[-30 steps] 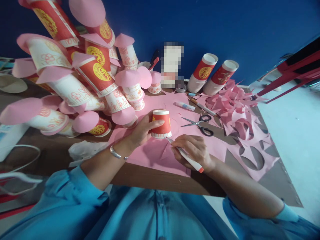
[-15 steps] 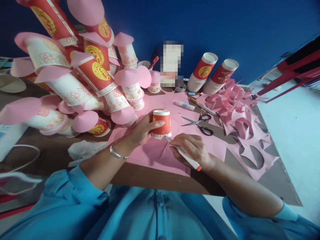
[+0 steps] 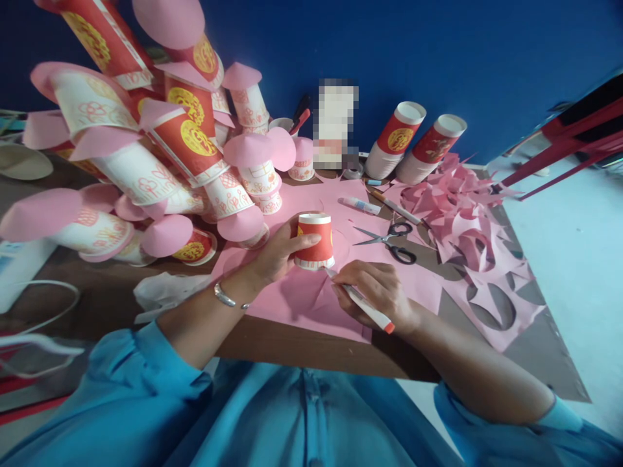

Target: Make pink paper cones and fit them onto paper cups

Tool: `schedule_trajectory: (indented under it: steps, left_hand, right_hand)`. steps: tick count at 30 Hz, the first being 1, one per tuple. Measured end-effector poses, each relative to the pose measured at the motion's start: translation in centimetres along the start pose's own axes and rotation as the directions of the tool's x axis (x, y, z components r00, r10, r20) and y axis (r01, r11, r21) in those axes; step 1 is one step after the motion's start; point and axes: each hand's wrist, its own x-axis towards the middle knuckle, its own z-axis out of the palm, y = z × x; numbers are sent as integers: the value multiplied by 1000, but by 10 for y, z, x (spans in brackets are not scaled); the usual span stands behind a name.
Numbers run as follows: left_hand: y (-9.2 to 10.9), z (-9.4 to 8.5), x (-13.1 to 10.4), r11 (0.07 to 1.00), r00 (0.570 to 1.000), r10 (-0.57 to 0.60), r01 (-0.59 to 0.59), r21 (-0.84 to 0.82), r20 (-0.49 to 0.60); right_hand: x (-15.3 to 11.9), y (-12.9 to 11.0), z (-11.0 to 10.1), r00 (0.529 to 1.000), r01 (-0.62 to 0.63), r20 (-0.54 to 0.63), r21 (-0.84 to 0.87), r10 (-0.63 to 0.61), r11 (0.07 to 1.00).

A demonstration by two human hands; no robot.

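Observation:
My left hand (image 3: 281,253) is wrapped round a red paper cup (image 3: 318,250) with a white rim, its thumb across the front. Red marks show on the white band at the cup's lower edge. In my right hand (image 3: 372,292) is a white marker (image 3: 366,307) with a red end, its tip at or close to the cup's lower edge. Pink paper (image 3: 292,298) lies beneath both hands. Black-handled scissors (image 3: 387,240) rest opened on the right, beside a glue stick (image 3: 359,206).
Many cups with pink cone tops (image 3: 139,172) are piled on the left. Two stacks of cups (image 3: 396,139) stand at the back. Pink paper scraps (image 3: 474,227) cover the table's right side. A white plastic bag (image 3: 165,292) lies left of my forearm.
The marker tip has shifted very slightly right along the cup's lower edge. Both hands keep their hold, and the view has moved a little.

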Motion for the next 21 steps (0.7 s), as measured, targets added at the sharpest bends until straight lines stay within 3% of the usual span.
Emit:
schedule_trajectory:
  steps: [10, 21]
  left_hand:
    - [3, 3, 0, 999, 999, 50, -50, -17, -12]
    - [5, 2, 0, 996, 999, 0, -3, -93, -35]
  right_hand:
    - [2, -2, -4, 1000, -5, -7, 26, 5, 1000]
    - [3, -1, -4, 999, 17, -45, -3, -17, 1000]
